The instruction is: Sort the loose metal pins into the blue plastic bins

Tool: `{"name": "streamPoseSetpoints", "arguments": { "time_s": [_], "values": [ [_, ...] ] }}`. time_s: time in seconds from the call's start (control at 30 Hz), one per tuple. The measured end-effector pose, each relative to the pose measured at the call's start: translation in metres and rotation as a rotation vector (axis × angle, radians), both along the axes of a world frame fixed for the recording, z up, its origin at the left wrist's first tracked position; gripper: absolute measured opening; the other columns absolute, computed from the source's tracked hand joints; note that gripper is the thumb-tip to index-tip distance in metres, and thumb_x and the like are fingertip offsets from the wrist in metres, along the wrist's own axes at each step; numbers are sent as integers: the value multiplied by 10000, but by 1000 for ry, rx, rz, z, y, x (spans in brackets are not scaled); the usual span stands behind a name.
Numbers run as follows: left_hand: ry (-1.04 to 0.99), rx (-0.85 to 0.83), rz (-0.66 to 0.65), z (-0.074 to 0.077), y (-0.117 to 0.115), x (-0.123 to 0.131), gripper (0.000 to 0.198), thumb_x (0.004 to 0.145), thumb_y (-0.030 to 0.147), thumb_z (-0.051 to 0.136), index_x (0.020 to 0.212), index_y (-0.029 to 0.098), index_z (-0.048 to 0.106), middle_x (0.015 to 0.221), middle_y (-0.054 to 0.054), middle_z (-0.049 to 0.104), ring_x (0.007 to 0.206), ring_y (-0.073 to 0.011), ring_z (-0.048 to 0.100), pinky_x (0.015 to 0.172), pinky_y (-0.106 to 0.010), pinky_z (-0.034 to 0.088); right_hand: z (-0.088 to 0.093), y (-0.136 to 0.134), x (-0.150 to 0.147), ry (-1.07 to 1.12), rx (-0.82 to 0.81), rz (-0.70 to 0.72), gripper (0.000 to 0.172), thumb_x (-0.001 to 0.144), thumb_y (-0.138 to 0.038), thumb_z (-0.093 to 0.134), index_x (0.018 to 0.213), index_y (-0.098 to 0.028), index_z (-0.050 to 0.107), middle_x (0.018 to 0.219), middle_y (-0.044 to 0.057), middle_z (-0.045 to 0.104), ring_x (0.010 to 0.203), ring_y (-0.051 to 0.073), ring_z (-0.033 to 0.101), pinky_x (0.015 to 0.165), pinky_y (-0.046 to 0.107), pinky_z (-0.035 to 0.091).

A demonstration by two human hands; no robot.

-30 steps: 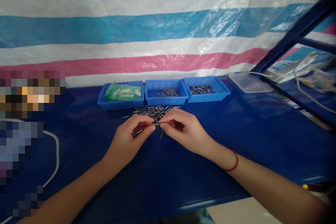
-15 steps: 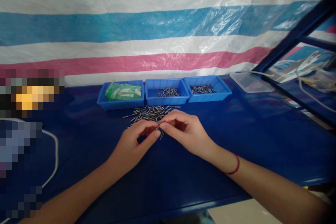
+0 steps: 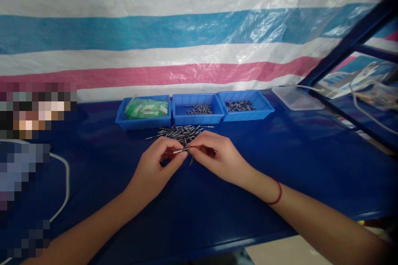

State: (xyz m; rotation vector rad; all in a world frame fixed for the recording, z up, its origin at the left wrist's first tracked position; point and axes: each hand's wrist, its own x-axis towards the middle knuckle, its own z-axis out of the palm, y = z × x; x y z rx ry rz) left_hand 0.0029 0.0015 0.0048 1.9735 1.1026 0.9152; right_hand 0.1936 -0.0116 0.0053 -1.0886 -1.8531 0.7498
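Note:
A thin silvery metal pin [image 3: 178,151], thicker toward its left end, lies between my two hands. My left hand [image 3: 152,163] is closed, with thumb and forefinger pinching the pin. My right hand [image 3: 222,155] is closed too, its fingertips on the pin's right end. Just behind my fingers a loose pile of similar metal pins [image 3: 178,132] lies on the blue table; my fingers hide its near side. A few pins [image 3: 191,160] stick out below my right fingertips; whether they lie on the table or are held, I cannot tell.
Behind the pile stand three blue bins in a row: a left bin [image 3: 143,123] with green-tinted bags, a middle bin [image 3: 199,120] and a right bin [image 3: 248,115] with metal pins. A clear plastic lid [image 3: 298,98] lies at right. A white cable [image 3: 67,182] curves at left.
My hands have parted slightly, and the metal pin now shows lengthwise between my fingertips, where it was mostly hidden. The bins and the pile have stayed in place.

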Motion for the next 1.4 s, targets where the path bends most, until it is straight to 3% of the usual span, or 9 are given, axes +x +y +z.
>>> {"name": "streamPoseSetpoints", "arguments": {
  "time_s": [0.1,0.23,0.37,0.47,0.63,0.77,1.0,1.4],
  "values": [
    [57,51,16,2,0,-1,187,849,278,591,1021,213,557,909,-6,580,825,-144,596,745,-271,490,-1,4,3,-55,-2,27,160,868,-209,542,794,-162,676,713,21,598,629,110,512,576,245,389],
    [184,182,55,5,3,-6,385,860,295,578,1218,218,460,988,-30,580,909,-172,579,805,-308,472,-2,18,16,223,-118,-236,211,855,-328,563,784,-154,658,665,6,571,553,92,461,499,229,360],
    [315,276,-11,7,10,-11,281,893,290,529,1162,210,522,1068,-53,587,991,-195,558,898,-352,444,3,37,43,533,-210,-532,250,794,-400,616,813,-152,640,581,-37,443,441,59,350,387,202,253],
    [420,349,-49,3,14,-13,226,902,291,508,1097,204,583,1087,-69,594,1038,-224,530,931,-385,420,8,47,62,611,-351,-590,320,762,-458,626,799,-140,629,550,-51,390,390,41,270,343,199,171],
    [627,420,-71,-4,17,-14,258,886,339,543,1087,200,624,1102,-79,613,1000,-240,530,877,-389,417,12,48,66,654,-418,-578,256,757,-403,605,744,-146,608,536,-55,391,369,33,240,336,202,147],
    [711,422,-97,-4,20,-15,189,907,324,521,995,206,640,1040,-53,645,936,-220,562,785,-348,401,9,39,49,520,-399,-489,233,765,-371,595,708,-147,620,539,-46,408,401,49,288,361,206,180],
    [768,456,-95,2,21,-14,165,924,276,507,949,199,651,978,-42,662,876,-198,579,746,-332,358,0,25,28,70,-144,-307,288,857,-351,511,684,-152,628,583,-8,501,527,100,421,489,240,323],
    [837,604,-131,1,20,-13,174,921,204,486,971,190,652,924,-55,664,846,-198,598,768,-342,356,1,14,17,-192,15,-150,278,883,-265,479,630,-171,542,601,-10,514,539,100,435,529,241,322]
  ]
}}
